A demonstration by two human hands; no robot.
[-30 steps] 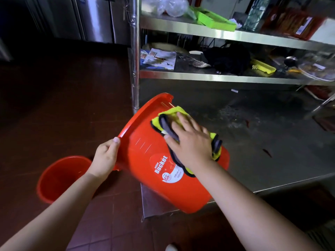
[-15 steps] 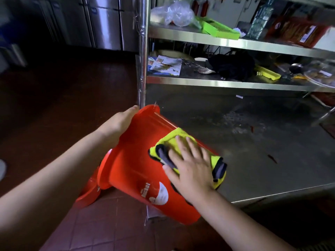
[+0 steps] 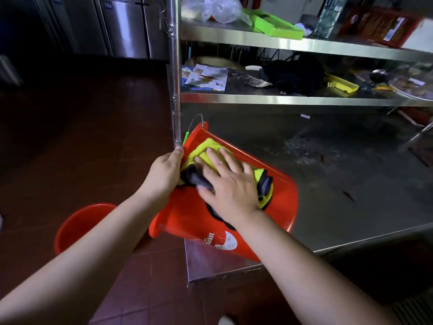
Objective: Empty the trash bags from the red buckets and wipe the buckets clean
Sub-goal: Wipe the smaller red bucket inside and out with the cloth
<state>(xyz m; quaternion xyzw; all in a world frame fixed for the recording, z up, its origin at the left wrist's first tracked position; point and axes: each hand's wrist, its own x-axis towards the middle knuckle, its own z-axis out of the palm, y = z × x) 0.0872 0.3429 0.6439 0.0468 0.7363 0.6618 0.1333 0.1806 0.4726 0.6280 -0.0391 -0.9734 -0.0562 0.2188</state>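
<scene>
A big steel table [image 3: 351, 184] holds a red bucket [image 3: 276, 202] lying tipped on its side, right at the table's front corner. Its open rim sticks out past the edge, over the floor. A second bucket [image 3: 79, 224] stands on the floor, down to the left.

The bucket could roll or slide off the corner. That would likely happen if the wiping hand pushed too hard toward the rim, or if the other hand let go.

The left hand [image 3: 164, 174] holds the bucket at its rim, fingers curled round the edge. The right hand [image 3: 229, 186] lies flat, fingers spread, pressing a yellow cloth [image 3: 203, 148] onto the bucket's outside wall. So the bucket sits under the right palm and beside the left one, and the cloth is squashed between the right hand and the bucket.
</scene>
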